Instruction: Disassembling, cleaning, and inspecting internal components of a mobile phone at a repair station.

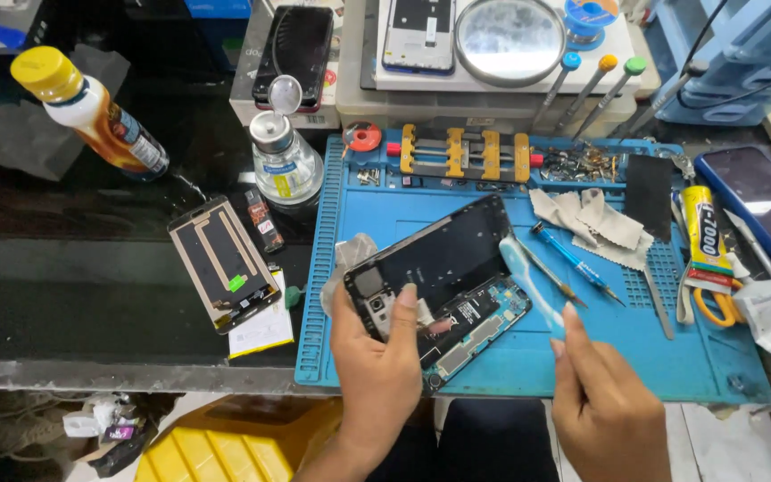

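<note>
My left hand (377,366) grips the lower left end of an opened black phone (439,277), tilted over the blue work mat (510,357), with its circuit board and camera showing. My thumb lies across the phone's inner face. My right hand (604,406) holds a light blue toothbrush (528,281) by its handle, the brush head resting near the phone's right edge.
A blue screwdriver (573,259), grey cloth (591,223), tweezers and a yellow glue tube (702,236) lie on the mat's right. A phone clamp (461,152) sits at the mat's back. Left of the mat are a removed screen (222,263), a glass liquid dispenser (286,161) and a yellow-capped bottle (91,112).
</note>
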